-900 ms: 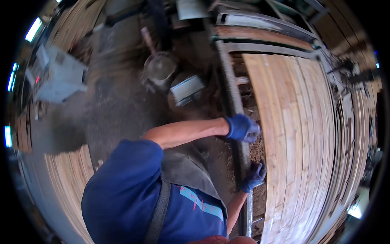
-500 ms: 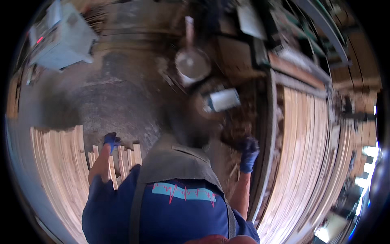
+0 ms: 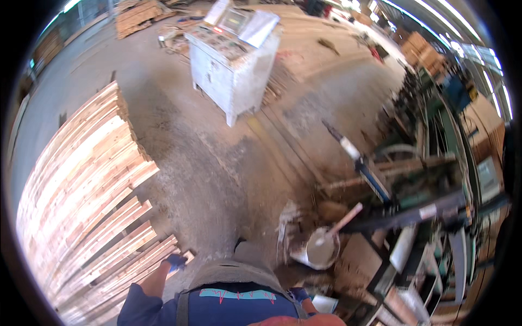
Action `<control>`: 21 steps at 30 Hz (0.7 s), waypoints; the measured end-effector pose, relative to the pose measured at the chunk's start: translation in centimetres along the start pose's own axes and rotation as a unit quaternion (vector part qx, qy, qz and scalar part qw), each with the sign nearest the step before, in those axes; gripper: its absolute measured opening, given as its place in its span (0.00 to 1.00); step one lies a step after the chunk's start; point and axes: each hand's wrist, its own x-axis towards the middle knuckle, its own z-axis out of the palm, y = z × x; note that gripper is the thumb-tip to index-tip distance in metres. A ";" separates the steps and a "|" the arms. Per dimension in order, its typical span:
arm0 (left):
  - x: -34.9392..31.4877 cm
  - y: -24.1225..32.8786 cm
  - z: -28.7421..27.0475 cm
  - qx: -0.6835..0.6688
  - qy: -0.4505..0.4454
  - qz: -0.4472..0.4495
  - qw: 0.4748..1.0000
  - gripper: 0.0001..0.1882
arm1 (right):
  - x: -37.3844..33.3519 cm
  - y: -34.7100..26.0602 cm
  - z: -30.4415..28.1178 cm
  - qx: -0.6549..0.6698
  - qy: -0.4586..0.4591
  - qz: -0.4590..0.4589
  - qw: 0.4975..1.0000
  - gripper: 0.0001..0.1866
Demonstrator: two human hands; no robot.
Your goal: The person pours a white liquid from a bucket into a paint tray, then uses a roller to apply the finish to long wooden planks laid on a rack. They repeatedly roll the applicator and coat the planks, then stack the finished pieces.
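Observation:
My left hand (image 3: 175,262), in a blue glove with dark fingertips, is at the ends of several wooden strips (image 3: 142,256) at the lower left. Its fingers look loosely extended and nothing shows in them; whether it touches the wood is unclear. My right hand (image 3: 298,295), gloved in blue too, is low beside my apron (image 3: 236,274). My body partly covers it and its fingers are blurred. To the right of it stands a white bucket (image 3: 308,257) of pale material, with a stick (image 3: 346,218) leaning out.
A stack of long boards (image 3: 87,157) fills the left side. Ahead is a white control cabinet (image 3: 228,76) on the dusty floor (image 3: 196,185). Green machinery (image 3: 451,146) with beams and a blue-black bar (image 3: 372,179) lines the right. Lumber (image 3: 136,19) lies far back.
My view has swung left and up, bringing the cabinet to the upper middle and the bucket to the lower right. The board stack on the right has left the view. My right hand is lower.

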 end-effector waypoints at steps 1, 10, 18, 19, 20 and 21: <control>-1.8 0.0 0.5 0.001 0.030 -0.033 0.999 0.21 | 1.2 -3.9 -1.5 0.037 0.001 0.013 0.999 0.22; -5.6 11.8 -6.0 -0.432 0.231 0.078 0.868 0.28 | 6.4 -56.2 8.4 0.181 -0.356 -0.131 0.907 0.44; -2.2 43.1 -19.3 -0.199 0.304 0.495 0.789 0.28 | -6.4 -78.2 47.4 -0.064 -0.621 -0.177 0.761 0.36; -0.8 46.1 -21.6 -0.244 0.322 0.489 0.773 0.26 | -8.1 -80.0 49.7 -0.086 -0.600 -0.230 0.761 0.34; 0.2 49.5 -24.1 -0.284 0.338 0.484 0.756 0.25 | -9.2 -82.1 52.0 -0.105 -0.576 -0.285 0.759 0.33; -2.3 54.1 -25.0 -0.386 0.275 0.456 0.753 0.19 | -7.5 -84.3 53.4 -0.018 -0.583 -0.199 0.787 0.28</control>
